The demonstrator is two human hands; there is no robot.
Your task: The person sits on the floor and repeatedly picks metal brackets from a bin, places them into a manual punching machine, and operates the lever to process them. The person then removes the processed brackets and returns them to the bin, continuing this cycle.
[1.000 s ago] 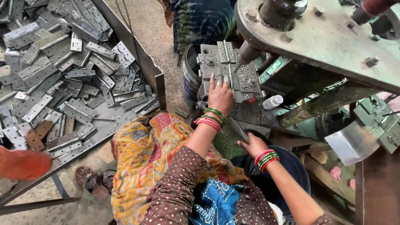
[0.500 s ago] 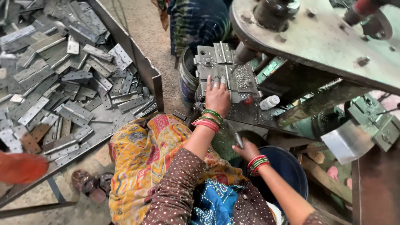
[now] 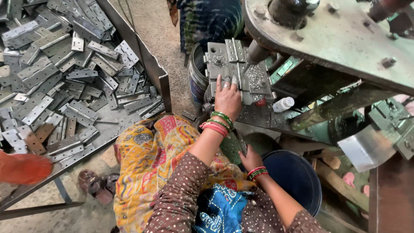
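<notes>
The left hand (image 3: 227,98) stays flat on a metal hinge (image 3: 235,58) under the big press (image 3: 327,39). The right hand (image 3: 249,158) has moved lower, beside the blue bucket (image 3: 293,181), gripping another flat piece (image 3: 239,141).

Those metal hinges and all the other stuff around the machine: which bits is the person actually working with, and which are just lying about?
In use:
left hand pressing the hinge on the press bed
right hand holding a flat metal piece

Lying about:
tray of hinges
white bottle
blue bucket
</notes>
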